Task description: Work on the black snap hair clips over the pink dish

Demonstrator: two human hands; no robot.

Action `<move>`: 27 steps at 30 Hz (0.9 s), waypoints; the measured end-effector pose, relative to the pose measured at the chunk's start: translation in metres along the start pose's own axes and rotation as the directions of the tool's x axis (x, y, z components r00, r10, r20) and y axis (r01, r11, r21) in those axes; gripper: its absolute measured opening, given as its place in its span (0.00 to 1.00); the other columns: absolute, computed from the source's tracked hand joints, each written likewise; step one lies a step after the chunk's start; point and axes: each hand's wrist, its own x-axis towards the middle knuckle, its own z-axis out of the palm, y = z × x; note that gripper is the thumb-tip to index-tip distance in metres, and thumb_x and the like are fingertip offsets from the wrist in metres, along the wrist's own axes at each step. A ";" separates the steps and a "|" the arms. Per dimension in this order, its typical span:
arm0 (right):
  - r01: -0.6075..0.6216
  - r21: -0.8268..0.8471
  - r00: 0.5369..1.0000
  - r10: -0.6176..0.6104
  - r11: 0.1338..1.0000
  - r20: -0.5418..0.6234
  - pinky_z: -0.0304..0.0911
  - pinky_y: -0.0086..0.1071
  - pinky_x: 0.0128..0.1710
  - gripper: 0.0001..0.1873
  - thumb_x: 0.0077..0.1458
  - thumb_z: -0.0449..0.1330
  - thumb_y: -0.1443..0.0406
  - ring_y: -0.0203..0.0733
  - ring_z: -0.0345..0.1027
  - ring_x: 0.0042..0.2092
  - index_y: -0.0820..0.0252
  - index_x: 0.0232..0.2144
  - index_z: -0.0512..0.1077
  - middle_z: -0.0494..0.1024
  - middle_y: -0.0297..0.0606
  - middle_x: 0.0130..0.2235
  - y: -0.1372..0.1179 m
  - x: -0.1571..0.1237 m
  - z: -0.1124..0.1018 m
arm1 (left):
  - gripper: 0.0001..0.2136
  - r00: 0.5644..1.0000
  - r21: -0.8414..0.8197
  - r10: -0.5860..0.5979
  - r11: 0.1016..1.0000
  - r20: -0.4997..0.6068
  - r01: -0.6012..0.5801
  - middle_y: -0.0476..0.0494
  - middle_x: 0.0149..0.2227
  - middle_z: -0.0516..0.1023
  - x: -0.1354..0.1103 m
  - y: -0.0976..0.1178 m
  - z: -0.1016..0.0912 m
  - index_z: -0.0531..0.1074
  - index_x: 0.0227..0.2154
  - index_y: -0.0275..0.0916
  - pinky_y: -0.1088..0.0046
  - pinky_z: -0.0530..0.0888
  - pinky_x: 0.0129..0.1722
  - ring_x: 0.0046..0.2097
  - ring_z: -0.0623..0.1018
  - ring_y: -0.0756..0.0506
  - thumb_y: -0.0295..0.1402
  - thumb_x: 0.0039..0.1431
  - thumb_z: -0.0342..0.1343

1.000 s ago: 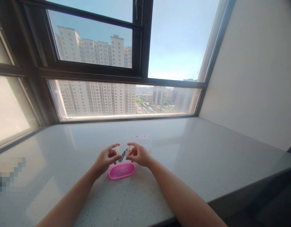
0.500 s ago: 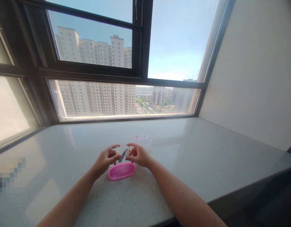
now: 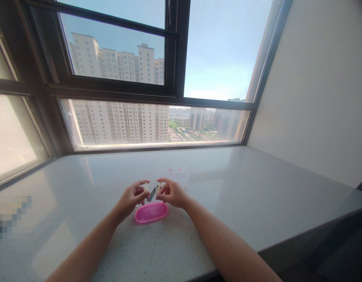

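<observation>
Along the far edge of the counter [image 3: 286,203] you face a dark window frame [image 3: 182,58], pale tower blocks [image 3: 119,121] beyond it. A white wall [image 3: 322,98] rises from the right edge. A pixelated patch [image 3: 10,213] obscures your left side.

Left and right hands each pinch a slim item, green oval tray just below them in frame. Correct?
Colour's wrong: the head view shows the oval tray is pink, not green. Rest stands: left hand and right hand each pinch a slim item, tray just below them in frame.

Slim pieces [image 3: 159,188], perhaps clips, in left hand [image 3: 133,197] and right hand [image 3: 173,192], near a pink dish [image 3: 151,213]
</observation>
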 end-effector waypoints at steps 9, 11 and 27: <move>-0.001 -0.003 1.000 0.001 1.000 0.004 0.58 0.23 0.21 0.35 0.43 0.66 0.58 0.32 0.66 0.23 0.59 0.52 0.61 0.75 0.35 0.29 0.001 0.000 0.001 | 0.27 1.000 -0.001 0.000 1.000 0.009 0.000 0.48 0.24 0.74 0.001 -0.003 0.000 0.63 0.49 0.33 0.76 0.63 0.23 0.22 0.69 0.51 0.45 0.49 0.57; 0.001 -0.001 1.000 -0.001 1.000 0.009 0.58 0.23 0.21 0.35 0.43 0.66 0.58 0.31 0.66 0.23 0.59 0.52 0.61 0.75 0.35 0.29 0.000 0.000 0.000 | 0.28 1.000 0.004 -0.003 1.000 0.007 0.003 0.48 0.24 0.74 0.001 -0.002 0.000 0.63 0.50 0.33 0.76 0.63 0.23 0.22 0.69 0.51 0.45 0.50 0.57; 0.003 -0.017 1.000 -0.002 1.000 0.014 0.58 0.24 0.22 0.34 0.44 0.65 0.56 0.32 0.66 0.23 0.59 0.52 0.61 0.75 0.35 0.29 -0.003 -0.001 -0.001 | 0.27 1.000 0.023 -0.007 1.000 0.002 0.007 0.48 0.24 0.74 0.000 0.002 0.000 0.63 0.50 0.32 0.77 0.63 0.22 0.21 0.69 0.51 0.45 0.50 0.56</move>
